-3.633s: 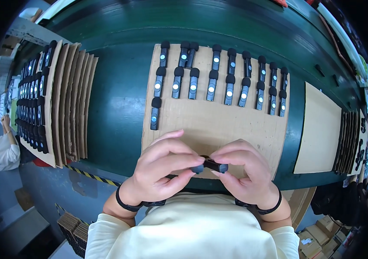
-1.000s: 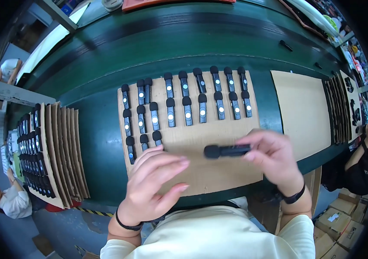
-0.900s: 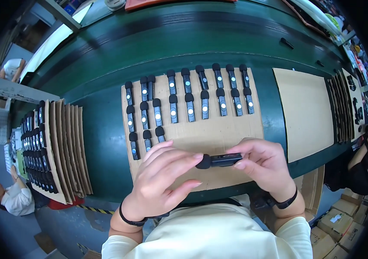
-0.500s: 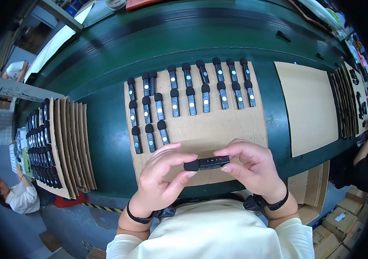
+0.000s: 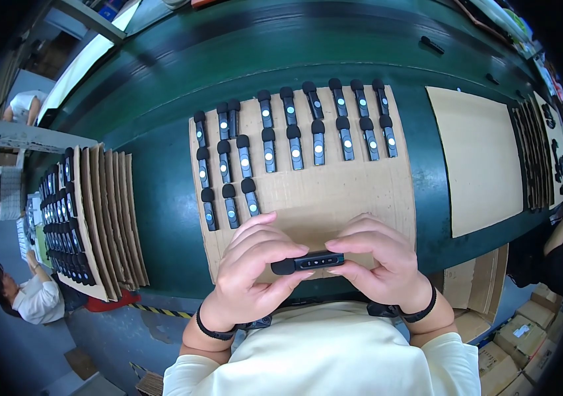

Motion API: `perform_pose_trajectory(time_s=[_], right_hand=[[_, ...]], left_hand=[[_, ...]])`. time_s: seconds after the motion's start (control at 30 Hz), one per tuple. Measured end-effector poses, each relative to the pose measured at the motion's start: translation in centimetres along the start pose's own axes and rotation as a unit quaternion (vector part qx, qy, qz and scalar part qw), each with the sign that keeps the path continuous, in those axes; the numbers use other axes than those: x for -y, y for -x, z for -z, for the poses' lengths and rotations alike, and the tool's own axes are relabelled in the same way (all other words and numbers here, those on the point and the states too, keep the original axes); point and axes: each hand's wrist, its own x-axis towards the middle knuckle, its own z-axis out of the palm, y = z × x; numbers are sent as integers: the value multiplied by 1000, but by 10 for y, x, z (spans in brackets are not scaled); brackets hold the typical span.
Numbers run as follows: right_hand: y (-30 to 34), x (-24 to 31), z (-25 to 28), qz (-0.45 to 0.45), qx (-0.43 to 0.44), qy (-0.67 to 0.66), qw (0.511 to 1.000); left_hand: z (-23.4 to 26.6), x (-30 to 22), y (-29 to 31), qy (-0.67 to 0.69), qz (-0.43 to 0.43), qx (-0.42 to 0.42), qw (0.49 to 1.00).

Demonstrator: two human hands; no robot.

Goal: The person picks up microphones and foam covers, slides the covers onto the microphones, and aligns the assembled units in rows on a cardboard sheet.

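- Mic (image 5: 317, 261): black, held level between both hands, a little toward 6 o'clock from the centre of view; its foam head points to 9 o'clock, its body to 3, and a side with small marks faces up.
- Left hand (image 5: 248, 265): thumb and forefinger parted only by the thickness of what they grip, pinching it where foam meets body; the other fingers are loosely bent toward 12 o'clock.
- Right hand (image 5: 386, 263): likewise nearly closed, thumb and forefinger pinching the plain end of the body.
- Card (image 5: 334, 191): brown, flat on the green bench (image 5: 169, 171), on the 12 o'clock side of the hands.
- Laid mics (image 5: 318, 146): three rows on that sheet, foam heads toward 12, most with a pale round spot; nine in the far row, nine in the middle, three in the near row at its 9 o'clock side. Two in the far row lie close together.
- Left stack (image 5: 106, 218): brown sheets at 9 o'clock, with mics crowding its outer face.
- Bare sheet (image 5: 483, 165): at 3 o'clock, just beside the right stack (image 5: 537, 155).
- Loose mic (image 5: 432, 45): on the bench between 1 and 2 o'clock.
- Boxes (image 5: 519, 336): brown, at 4 o'clock.
- Co-worker (image 5: 37, 297): at 8 o'clock, in a white top.
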Motion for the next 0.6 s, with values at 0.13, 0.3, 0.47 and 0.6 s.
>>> perform_pose_trajectory(time_s=[0.13,0.3,0.47,0.6], right_hand=[[-1,-1,-1,4,1,-6,1000],[-1,-3,-2,2,2,-8,1000],[-1,-6,-2,19,15,-16,1000],[-1,-7,-3,9,15,-29,999]], left_hand=[[0,2,0,0,-3,1,1000],[0,4,0,5,-9,2,1000],[0,-2,-5,4,14,18,1000],[1,1,-4,-1,-7,30,1000]])
